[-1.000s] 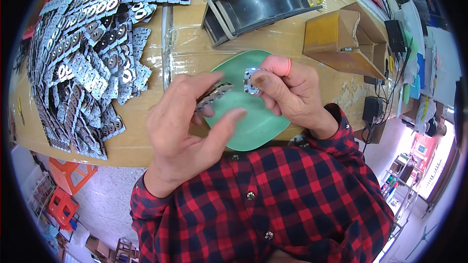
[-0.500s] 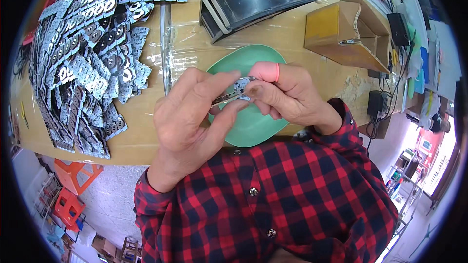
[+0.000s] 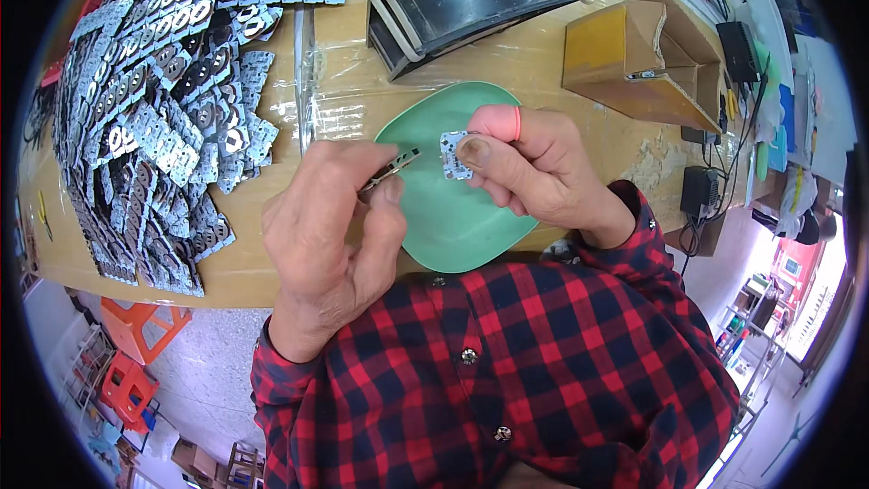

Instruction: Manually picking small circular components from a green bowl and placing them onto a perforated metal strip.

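Head view: a small pale circuit board (image 3: 450,156) is pinched between thumb and forefinger of the right hand (image 3: 543,163), above the green bowl (image 3: 466,240); part of its face is covered by the thumb. The forefinger is sheathed in a pink finger cover (image 3: 496,122). By the left hand (image 3: 317,226) a thin dark piece (image 3: 398,166) is gripped, with thumb and fingers brought together on it; it is seen nearly edge-on and is mostly hidden by the fingers. The two held pieces are kept apart, with a short gap between them.

The bowl is set on a tape-covered table (image 3: 348,109), and its left side is partly screened by the left hand. The left part of the table is taken up by a large heap of board strips (image 3: 163,118), many fitted with round dark parts. Beyond the bowl, a black curved tray (image 3: 480,4) is placed, and to its right a brown cardboard box (image 3: 597,59). Near the right edge, a black power adapter (image 3: 699,190) is seen among cables. Orange stools (image 3: 127,385) are placed on the floor at the lower left.

Fine white markings are borne by the held board, too small to be read.
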The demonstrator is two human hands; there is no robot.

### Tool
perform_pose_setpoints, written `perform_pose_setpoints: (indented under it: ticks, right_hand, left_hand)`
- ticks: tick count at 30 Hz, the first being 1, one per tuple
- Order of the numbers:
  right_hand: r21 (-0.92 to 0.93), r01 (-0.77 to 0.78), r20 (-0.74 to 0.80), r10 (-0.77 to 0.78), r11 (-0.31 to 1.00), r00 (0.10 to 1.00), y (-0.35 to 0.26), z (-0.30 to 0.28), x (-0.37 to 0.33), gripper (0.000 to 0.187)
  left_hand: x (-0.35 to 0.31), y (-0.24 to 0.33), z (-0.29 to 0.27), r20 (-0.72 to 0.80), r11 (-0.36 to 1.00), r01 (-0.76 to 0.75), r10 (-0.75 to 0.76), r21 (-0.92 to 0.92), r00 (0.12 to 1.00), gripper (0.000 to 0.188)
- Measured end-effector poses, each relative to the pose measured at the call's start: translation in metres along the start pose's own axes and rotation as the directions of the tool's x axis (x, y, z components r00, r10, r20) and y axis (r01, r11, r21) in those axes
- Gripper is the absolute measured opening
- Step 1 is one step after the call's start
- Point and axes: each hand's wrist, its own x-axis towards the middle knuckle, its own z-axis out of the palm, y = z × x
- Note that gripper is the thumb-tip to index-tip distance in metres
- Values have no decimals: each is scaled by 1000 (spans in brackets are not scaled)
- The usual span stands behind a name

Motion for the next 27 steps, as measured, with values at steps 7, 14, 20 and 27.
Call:
perform_pose_setpoints:
  ticks: [7,14,20,27]
  right_hand:
    - [-227,161,18,-162,960,987,15,-3,0,20]
    - [-299,156,-15,-169,941,986,14,0,0,17]
    - [-441,319,-35,-372,839,928,14,3,5,13]
    - [-412,382,3,-418,827,908,13,1,5,12]
  left_hand:
    - [0,2,3,11,994,-33,31,109,999,28]
    - [-2,3,2,15,991,-9,7,135,1000,28]
    - [-3,2,3,-6,993,-3,4,119,1000,27]
    - [-2,1,3,-4,996,0,1,87,1000,27]
